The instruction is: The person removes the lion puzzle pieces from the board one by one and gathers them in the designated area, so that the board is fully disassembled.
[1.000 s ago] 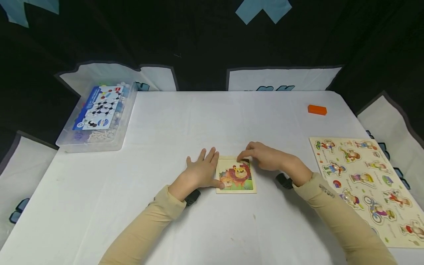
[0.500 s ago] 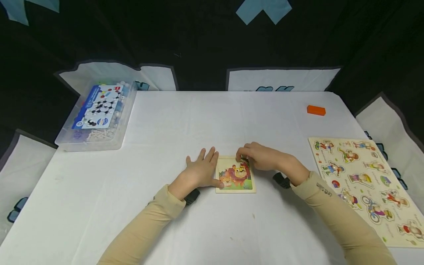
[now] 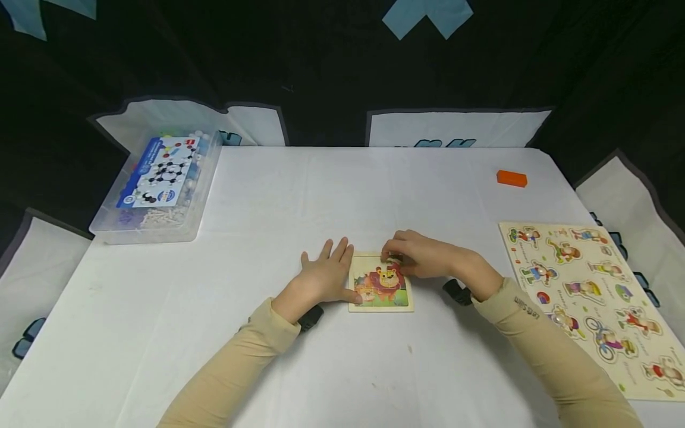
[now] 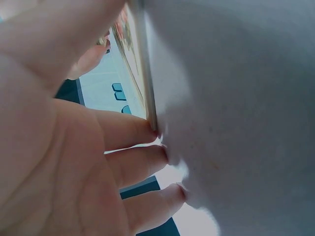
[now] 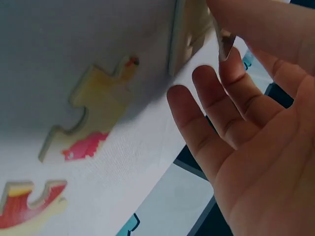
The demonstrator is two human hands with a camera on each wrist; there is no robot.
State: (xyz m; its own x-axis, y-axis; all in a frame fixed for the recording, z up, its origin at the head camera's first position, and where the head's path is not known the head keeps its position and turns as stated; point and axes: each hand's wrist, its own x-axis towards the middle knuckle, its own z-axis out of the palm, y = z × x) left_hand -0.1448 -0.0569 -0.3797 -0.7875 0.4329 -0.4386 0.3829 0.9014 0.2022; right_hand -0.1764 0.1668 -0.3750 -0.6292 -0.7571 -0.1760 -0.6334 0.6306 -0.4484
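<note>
A small wooden jigsaw puzzle [image 3: 382, 285] with a lion picture lies flat on the white table. My left hand [image 3: 326, 278] rests at its left side, fingers spread. Its thumb lies over the lower left of the frame, and in the left wrist view a fingertip touches the board's edge [image 4: 149, 93]. Over the puzzle's upper right corner, my right hand [image 3: 425, 254] pinches a puzzle piece [image 5: 225, 42] between thumb and finger; the hand hides most of it from above. Two loose puzzle pieces [image 5: 101, 105] lie on the white surface in the right wrist view.
A large picture puzzle board [image 3: 583, 297] covers the table's right side. Behind it sits an orange block [image 3: 512, 178]. At the back left stands a clear plastic box [image 3: 195, 217] under a blue and white booklet [image 3: 163, 172]. Black cloth [image 3: 321, 71] hangs behind the table.
The fingers of my right hand have curled in further at the puzzle's upper right corner. My left hand has stayed in place.
</note>
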